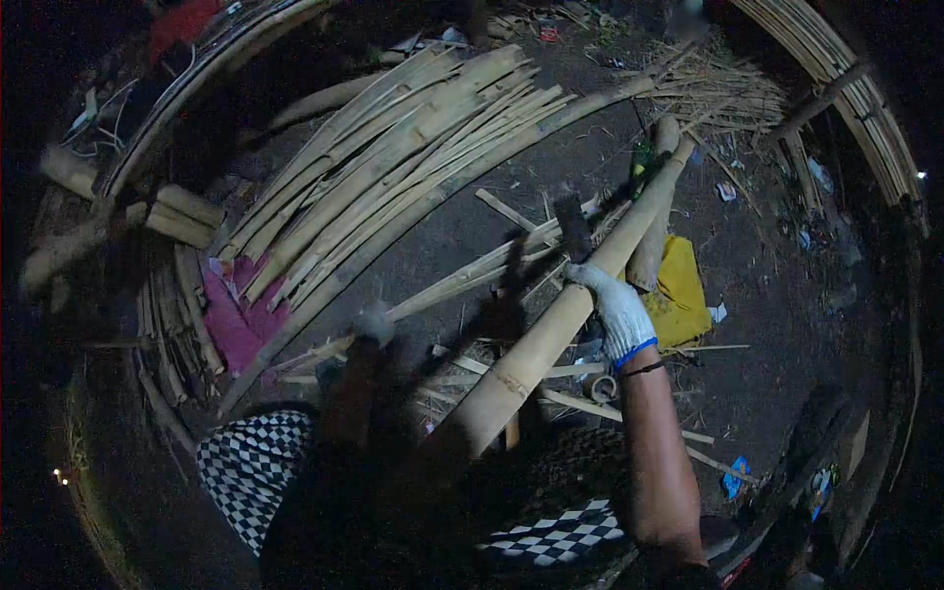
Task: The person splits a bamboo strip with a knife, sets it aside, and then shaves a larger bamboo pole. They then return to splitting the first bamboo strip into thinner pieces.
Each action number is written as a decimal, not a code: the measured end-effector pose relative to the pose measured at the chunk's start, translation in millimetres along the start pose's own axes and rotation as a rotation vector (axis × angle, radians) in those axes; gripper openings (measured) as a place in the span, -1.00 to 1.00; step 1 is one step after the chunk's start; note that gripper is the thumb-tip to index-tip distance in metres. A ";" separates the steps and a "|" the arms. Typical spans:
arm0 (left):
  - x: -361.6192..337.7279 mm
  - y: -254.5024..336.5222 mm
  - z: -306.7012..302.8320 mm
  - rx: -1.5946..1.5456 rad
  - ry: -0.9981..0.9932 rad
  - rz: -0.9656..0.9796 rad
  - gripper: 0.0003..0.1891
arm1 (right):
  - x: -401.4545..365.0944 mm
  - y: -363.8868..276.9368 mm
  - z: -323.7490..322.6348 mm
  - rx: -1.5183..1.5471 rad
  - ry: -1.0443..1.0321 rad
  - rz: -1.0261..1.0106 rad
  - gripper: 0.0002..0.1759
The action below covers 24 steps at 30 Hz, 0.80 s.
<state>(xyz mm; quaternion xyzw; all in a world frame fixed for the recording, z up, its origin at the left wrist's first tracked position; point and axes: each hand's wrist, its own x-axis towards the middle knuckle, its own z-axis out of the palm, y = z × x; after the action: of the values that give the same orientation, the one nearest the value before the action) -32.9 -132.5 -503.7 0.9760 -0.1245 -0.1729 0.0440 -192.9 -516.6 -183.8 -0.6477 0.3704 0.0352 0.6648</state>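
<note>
My right hand (617, 310), in a white knit glove with a blue cuff, is wrapped round a thick bamboo pole (536, 359). The pole slants from near my lap up to the far right. A dark flat blade (572, 226) stands by the pole, just above my right fingers; its handle does not show. My left hand (374, 324), also gloved, is dim and smeared in shadow at the left, right at the near end of long split bamboo strips (462, 280). I cannot tell what its fingers hold.
A large bundle of split bamboo (393, 147) lies at the upper left, partly over a pink cloth (236, 329). Yellow cloth or plastic (680, 300) sits beside a short log (649, 246). Thin sticks (718, 88) pile at the back right. Checkered cloth (261, 462) covers my lap.
</note>
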 end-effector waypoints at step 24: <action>41.5 67.1 -300.8 -0.004 0.392 0.128 -0.18 | 26.6 17.5 6.7 0.188 -0.018 -0.026 -0.75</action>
<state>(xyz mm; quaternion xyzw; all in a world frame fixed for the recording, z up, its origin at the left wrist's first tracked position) 94.4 -195.1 -227.0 0.9811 -0.1748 0.0231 0.0800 -180.0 -519.4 -213.4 -0.5869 0.3578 -0.0025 0.7263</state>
